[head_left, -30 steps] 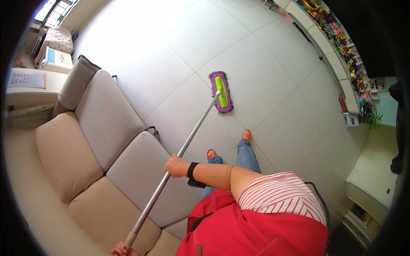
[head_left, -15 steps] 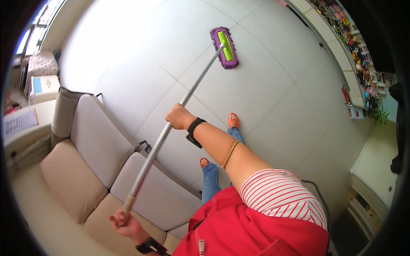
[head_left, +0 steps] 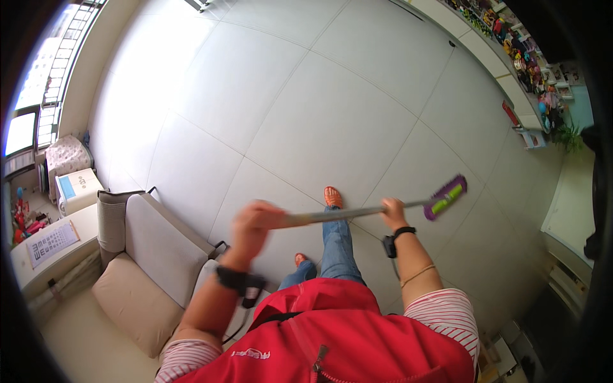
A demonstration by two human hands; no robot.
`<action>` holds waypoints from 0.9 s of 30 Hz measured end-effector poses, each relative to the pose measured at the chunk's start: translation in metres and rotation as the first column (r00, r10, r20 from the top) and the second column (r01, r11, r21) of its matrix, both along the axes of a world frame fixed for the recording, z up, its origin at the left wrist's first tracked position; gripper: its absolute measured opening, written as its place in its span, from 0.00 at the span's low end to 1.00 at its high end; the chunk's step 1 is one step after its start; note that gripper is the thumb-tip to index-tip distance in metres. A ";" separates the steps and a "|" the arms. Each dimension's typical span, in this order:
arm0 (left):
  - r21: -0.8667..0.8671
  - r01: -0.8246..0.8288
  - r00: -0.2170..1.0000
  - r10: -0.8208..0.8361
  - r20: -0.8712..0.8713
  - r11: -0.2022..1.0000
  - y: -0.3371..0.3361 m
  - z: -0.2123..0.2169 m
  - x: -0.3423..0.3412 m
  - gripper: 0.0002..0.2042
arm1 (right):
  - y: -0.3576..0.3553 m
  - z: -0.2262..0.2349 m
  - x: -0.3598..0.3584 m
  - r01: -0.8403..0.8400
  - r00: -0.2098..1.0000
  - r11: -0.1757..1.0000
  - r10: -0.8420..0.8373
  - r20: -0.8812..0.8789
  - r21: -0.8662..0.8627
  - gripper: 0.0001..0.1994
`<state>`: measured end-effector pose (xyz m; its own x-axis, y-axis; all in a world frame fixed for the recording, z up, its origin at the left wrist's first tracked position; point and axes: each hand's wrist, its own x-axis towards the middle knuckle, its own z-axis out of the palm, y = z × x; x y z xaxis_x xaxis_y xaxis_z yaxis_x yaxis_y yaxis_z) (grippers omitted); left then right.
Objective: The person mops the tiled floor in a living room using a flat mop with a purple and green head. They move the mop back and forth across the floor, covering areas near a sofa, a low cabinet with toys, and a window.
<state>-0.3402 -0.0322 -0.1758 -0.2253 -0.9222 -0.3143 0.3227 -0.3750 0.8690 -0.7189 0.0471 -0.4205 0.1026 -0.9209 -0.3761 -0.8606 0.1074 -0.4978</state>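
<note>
I hold a flat mop with a metal pole [head_left: 338, 214] that runs nearly level across my front. My left hand [head_left: 252, 223] grips the near end of the pole, blurred by motion. My right hand [head_left: 394, 212] grips the pole further along, close to the head. The mop head [head_left: 445, 198] is purple with a green pad and points to the right over the pale tiled floor [head_left: 306, 102]. Both wrists wear black bands. My jeans and orange shoes [head_left: 332, 196] show below the pole.
A beige sofa [head_left: 147, 255] stands to my left, close to my body. Beyond it, a white side table [head_left: 51, 246] and a small white appliance [head_left: 76, 190] sit by the window. Shelves with colourful items [head_left: 530, 70] line the far right wall.
The mop has swung from pointing ahead to lying level and pointing right. My left hand rose from low by the sofa to chest height. The view shifted away from the sofa.
</note>
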 end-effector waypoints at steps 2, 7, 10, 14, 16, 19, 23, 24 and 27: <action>0.104 0.246 0.968 -0.249 0.013 0.964 -0.002 -0.023 -0.032 0.09 | 0.019 -0.005 -0.043 0.012 0.988 0.973 0.024 -0.154 0.230 0.11; 0.088 0.025 0.956 0.002 -0.292 0.996 -0.014 -0.007 0.042 0.12 | 0.014 0.012 0.011 0.107 0.994 0.983 -0.105 0.023 -0.148 0.06; -0.009 -0.211 0.948 0.203 -0.244 0.977 0.020 0.021 0.134 0.13 | 0.001 0.039 0.105 -0.036 0.996 0.980 0.050 0.068 -0.195 0.06; -0.114 -0.507 0.850 0.475 -0.229 0.854 0.136 0.065 0.271 0.14 | 0.013 0.084 0.254 -0.303 0.939 0.947 0.316 0.135 -0.104 0.05; -0.212 -0.617 0.784 0.567 -0.255 0.758 0.212 0.081 0.339 0.15 | 0.033 0.104 0.338 -0.469 0.864 0.878 0.479 0.156 -0.096 0.04; -0.199 -0.867 0.498 0.788 -0.362 0.456 0.354 0.110 0.420 0.15 | 0.078 0.131 0.474 -0.701 0.701 0.711 0.700 0.138 -0.045 0.05; -0.427 -0.880 0.375 0.859 -0.350 0.210 0.551 0.166 0.484 0.14 | 0.161 0.166 0.644 -0.909 0.411 0.415 0.875 0.255 0.040 0.06; -0.486 -0.866 0.290 0.911 -0.292 0.120 0.592 0.180 0.484 0.15 | 0.182 0.174 0.679 -0.944 0.308 0.328 0.911 0.274 -0.027 0.06; -0.558 -0.802 -0.104 0.970 -0.221 -0.213 0.671 0.214 0.453 0.15 | 0.242 0.191 0.767 -0.981 0.072 0.120 0.953 0.296 -0.150 0.05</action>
